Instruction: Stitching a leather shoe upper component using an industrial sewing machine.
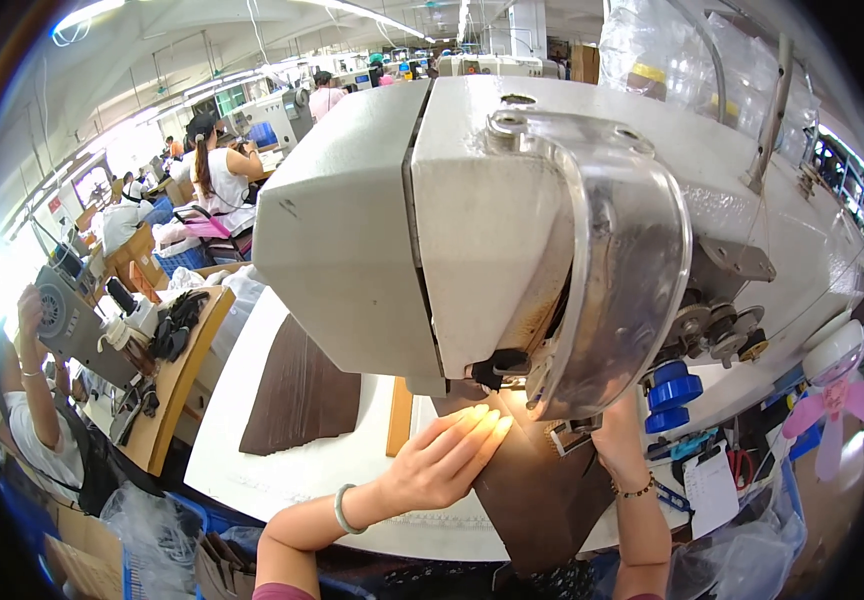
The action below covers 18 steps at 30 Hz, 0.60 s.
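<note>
A large pale sewing machine (342, 230) fills the middle of the view, a curved metal guard (632, 270) at its front. Under its needle area lies a dark brown sheet (542, 505), perhaps leather or fabric, hanging over the table's near edge. My left hand (442, 462) rests on the sheet's left part, fingers stretched out and lit by the machine's lamp. To the right of the needle area, my right hand (616, 435) is at the sheet's right side; the machine hides its fingers. The needle itself cannot be made out.
A stack of brown panels (302, 395) lies on the white table (222, 455), left of a wooden strip (400, 415). At right are a blue knob (672, 395), a pink fan (832, 405), red-handled scissors (740, 466) and a white card (710, 490). Co-workers sit at machines on the left.
</note>
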{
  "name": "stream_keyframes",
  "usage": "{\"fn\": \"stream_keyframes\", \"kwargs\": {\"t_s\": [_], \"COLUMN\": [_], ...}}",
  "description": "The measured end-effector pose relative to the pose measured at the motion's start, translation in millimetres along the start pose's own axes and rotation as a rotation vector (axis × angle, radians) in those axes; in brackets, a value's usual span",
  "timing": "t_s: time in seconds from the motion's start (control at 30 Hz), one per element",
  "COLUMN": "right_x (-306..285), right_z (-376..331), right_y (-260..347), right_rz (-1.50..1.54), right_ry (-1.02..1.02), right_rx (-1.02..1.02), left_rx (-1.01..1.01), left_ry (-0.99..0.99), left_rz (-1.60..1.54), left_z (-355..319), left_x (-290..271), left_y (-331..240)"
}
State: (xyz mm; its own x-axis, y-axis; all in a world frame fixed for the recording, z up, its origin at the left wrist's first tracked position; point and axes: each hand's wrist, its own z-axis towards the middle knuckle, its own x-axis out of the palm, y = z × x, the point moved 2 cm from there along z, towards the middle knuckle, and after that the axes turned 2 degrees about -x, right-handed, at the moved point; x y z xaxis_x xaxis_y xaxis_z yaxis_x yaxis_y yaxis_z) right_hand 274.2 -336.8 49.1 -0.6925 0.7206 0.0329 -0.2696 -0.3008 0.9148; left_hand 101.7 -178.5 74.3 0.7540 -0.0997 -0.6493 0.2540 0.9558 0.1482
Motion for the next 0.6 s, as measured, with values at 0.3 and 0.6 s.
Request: {"fn": "stream_keyframes", "kwargs": {"t_s": [0.3,0.6], "right_x": [-2,21], "right_z": [-11,-15], "right_y": [-26,-1], "right_rz": [-0.210,-0.099], "right_ry": [-0.146,-0.157], "right_rx": [-0.007,0.028], "left_rx": [0.003,0.039], "left_ry": [0.138,0.043], "left_rz": [0.026,0.152], "left_z": [6,6], "left_x": [-5,-9], "left_y": [-1,-6]}}
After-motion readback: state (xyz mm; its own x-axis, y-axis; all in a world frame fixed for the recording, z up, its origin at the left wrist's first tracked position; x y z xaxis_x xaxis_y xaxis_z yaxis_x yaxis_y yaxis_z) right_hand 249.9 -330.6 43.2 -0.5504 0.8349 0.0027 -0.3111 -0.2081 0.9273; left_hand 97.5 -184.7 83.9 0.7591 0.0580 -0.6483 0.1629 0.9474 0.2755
